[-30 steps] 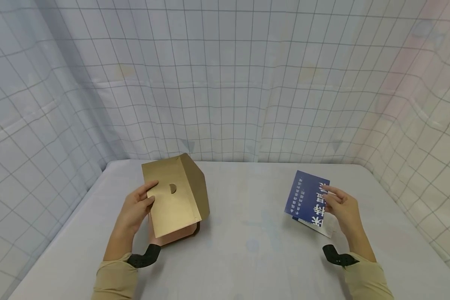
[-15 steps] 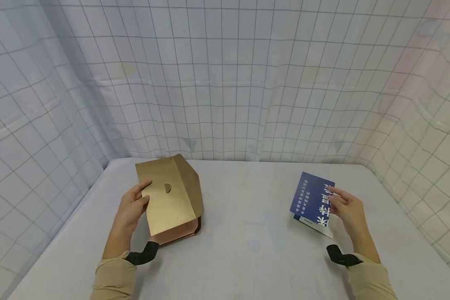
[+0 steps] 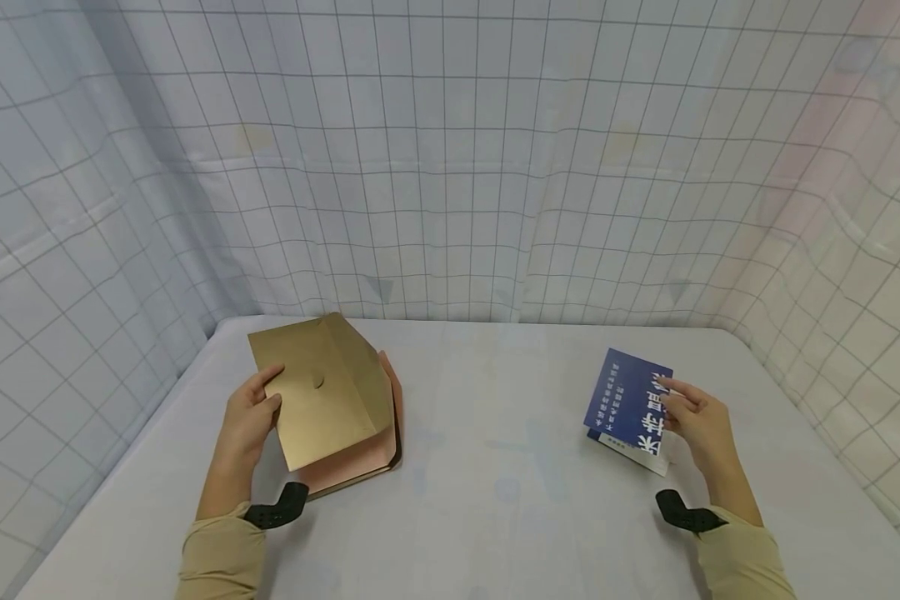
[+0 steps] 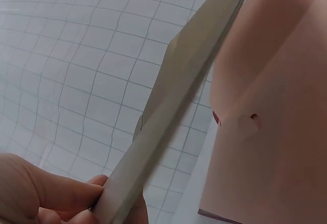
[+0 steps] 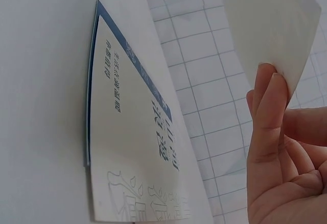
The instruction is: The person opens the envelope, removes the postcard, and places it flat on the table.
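My left hand [image 3: 249,417] pinches the left edge of a gold envelope [image 3: 322,417], thumb on one side and fingers on the other. Its pointed flap stands out to the right, and a half-round cut marks its face. Partly hidden below lies a pink envelope-like piece [image 3: 360,462], whose slotted face [image 4: 271,152] shows in the left wrist view, apart from the gold one. On the right, my right hand [image 3: 701,425] pinches a blue card [image 3: 622,400] with white writing, pale on its back. Under it rests a white card [image 5: 127,121] over a blue one [image 5: 122,35].
White cloth [image 3: 487,467] covers the table between the two hands. White grid-patterned curtains [image 3: 450,208] enclose the back and both sides. Each wrist carries a black camera mount [image 3: 277,508].
My left hand has carried the gold envelope leftward, so more of the pink piece below shows at the right. My right hand has shifted slightly right with the blue card.
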A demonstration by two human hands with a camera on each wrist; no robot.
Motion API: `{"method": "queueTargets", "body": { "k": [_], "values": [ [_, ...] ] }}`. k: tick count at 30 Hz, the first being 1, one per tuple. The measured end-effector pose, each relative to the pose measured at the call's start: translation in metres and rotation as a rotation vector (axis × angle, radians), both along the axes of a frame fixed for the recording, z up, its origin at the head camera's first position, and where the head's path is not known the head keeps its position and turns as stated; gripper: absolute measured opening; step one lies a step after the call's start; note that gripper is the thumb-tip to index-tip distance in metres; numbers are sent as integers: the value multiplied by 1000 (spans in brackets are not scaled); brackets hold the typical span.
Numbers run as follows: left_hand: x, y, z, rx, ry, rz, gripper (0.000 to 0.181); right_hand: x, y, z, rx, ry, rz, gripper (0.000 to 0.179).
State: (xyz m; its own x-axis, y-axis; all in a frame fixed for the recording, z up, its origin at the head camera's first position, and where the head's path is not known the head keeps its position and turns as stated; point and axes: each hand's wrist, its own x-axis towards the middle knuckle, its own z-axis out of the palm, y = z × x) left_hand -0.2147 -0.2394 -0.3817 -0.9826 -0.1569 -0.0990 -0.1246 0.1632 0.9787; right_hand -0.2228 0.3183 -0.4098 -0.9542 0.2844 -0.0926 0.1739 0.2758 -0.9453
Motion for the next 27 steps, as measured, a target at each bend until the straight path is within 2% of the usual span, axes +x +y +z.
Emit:
{"method": "queueTargets", "body": {
  "k": [10,27],
  "values": [
    [-3,-7,-8,17,-2,1,54,1,5,-3,-24,-7,16,48],
    [-4,-12,-17,30,-45,-86,54,0,13,-12,43,-75,-44,46]
  ]
}}
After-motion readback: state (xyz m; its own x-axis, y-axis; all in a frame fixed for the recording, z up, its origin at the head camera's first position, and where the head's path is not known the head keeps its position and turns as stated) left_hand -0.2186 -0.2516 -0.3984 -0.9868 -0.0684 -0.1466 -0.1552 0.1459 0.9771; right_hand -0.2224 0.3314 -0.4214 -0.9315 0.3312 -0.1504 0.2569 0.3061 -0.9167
